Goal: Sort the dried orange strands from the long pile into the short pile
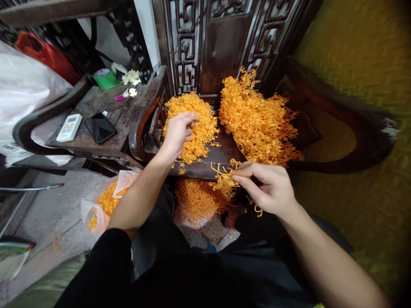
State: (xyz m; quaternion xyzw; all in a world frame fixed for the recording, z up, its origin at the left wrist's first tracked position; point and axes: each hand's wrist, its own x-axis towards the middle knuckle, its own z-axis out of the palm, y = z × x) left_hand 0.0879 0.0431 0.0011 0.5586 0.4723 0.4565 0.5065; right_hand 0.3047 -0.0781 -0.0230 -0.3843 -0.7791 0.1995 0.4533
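My left hand (180, 131) hovers at or touches a mound of short, loose orange pieces (202, 139) on the dark wooden chair seat. Its fingers are curled together, and what lies in them, if anything, is hidden. Between thumb and forefinger, my right hand (268, 186) pinches a small bunch of thin orange sprigs (223, 176) in front of the seat's edge. Beside the mound, on the right of the seat, rises a bigger heap of long-stemmed orange sprigs (258, 122).
Below the seat lies a pile of orange stalks (199, 201). A plastic bag with orange pieces (109, 199) stands on the floor at left. On the neighbouring wooden seat are a black phone (100, 128), a white remote (69, 127), green tape (105, 78) and white flowers (131, 78).
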